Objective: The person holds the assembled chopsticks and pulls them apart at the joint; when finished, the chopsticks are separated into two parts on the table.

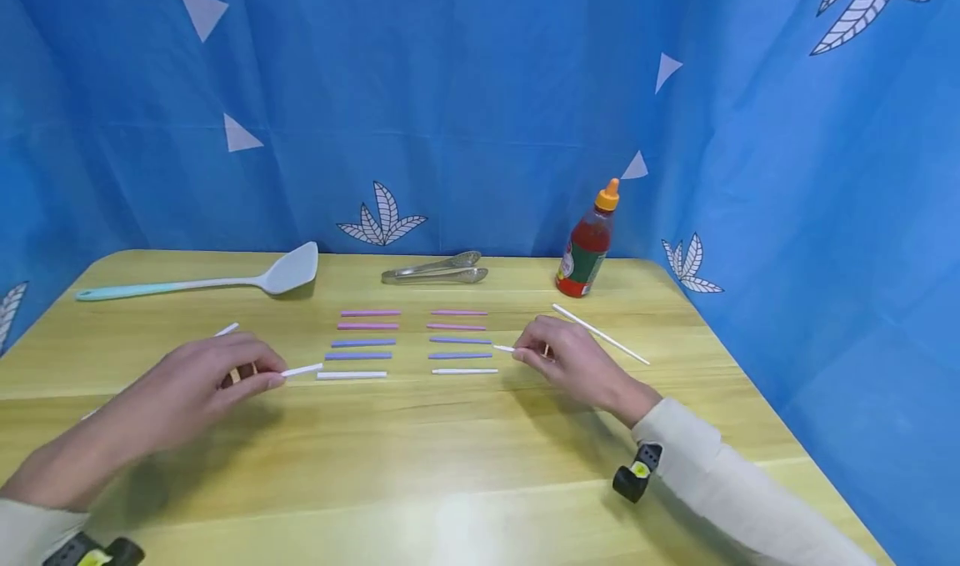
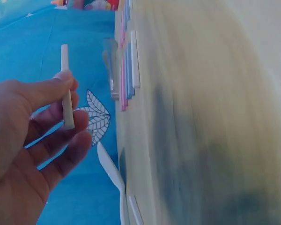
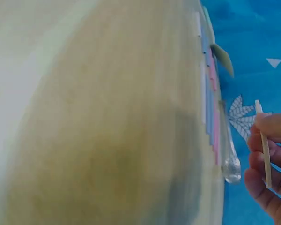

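Two columns of short sticks [image 1: 358,356] lie on the near side of the tongs [image 1: 450,277], which rest by the far edge of the worktop [image 1: 375,449], its wide surface stretching nearer still. One white stick [image 1: 302,371], left of the tongs, juts from the pinching left hand [image 1: 225,374]; a second white stick [image 1: 503,348], right of them, is pinched by the right hand [image 1: 562,358].

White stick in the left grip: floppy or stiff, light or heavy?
The white stick is probably stiff: both free ends look straight beyond the pinch. Likely light too: it's slender, and the left grip pinches it at one spot.
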`<state>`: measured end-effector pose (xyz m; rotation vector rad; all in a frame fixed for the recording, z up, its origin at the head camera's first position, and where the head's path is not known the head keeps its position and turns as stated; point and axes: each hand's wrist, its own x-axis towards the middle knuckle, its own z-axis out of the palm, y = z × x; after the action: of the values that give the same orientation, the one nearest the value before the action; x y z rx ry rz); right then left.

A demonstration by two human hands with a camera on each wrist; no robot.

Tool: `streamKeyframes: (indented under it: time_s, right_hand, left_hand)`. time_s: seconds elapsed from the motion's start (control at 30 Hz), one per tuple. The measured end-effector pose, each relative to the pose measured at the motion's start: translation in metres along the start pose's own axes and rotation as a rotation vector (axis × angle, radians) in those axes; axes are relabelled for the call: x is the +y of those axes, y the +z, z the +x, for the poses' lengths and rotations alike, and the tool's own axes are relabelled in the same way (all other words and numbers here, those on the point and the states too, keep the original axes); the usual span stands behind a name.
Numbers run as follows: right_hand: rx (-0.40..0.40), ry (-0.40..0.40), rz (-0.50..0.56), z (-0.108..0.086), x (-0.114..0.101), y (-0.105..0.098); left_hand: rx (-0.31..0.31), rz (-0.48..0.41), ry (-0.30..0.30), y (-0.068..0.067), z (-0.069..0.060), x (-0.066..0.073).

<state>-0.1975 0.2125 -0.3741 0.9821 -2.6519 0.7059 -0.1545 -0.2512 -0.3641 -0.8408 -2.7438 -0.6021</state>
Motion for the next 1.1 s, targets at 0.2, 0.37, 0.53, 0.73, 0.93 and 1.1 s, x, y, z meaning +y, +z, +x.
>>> streamKeyframes:
  time_s: [0.2, 0.37, 0.53, 0.73, 0.93, 1.1]
  right_hand:
    - [-0.094, -0.014, 0.021, 0.000, -0.007, 0.012]
    - [-0.119, -0.023, 0.024, 0.006, -0.018, 0.021]
    - [-0.147, -0.058, -0.019, 0.012, -0.023, 0.034]
    - [-0.155, -0.087, -0.048, 0.020, -0.034, 0.046]
    - [-0.167, -0.065, -0.063, 0.024, -0.039, 0.050]
    - [-0.181, -0.065, -0.073, 0.023, -0.040, 0.050]
  left_hand:
    - [-0.043, 0.027, 0.080, 0.010, 0.012, -0.002]
    - [-0.080, 0.024, 0.117, 0.022, 0.020, 0.004]
    - [-0.135, 0.013, 0.115, 0.033, 0.031, 0.011]
    - [-0.164, 0.037, 0.087, 0.041, 0.035, 0.019]
    - [-0.135, 0.021, 0.135, 0.047, 0.040, 0.024]
    - [-0.143, 0.017, 0.133, 0.048, 0.042, 0.028]
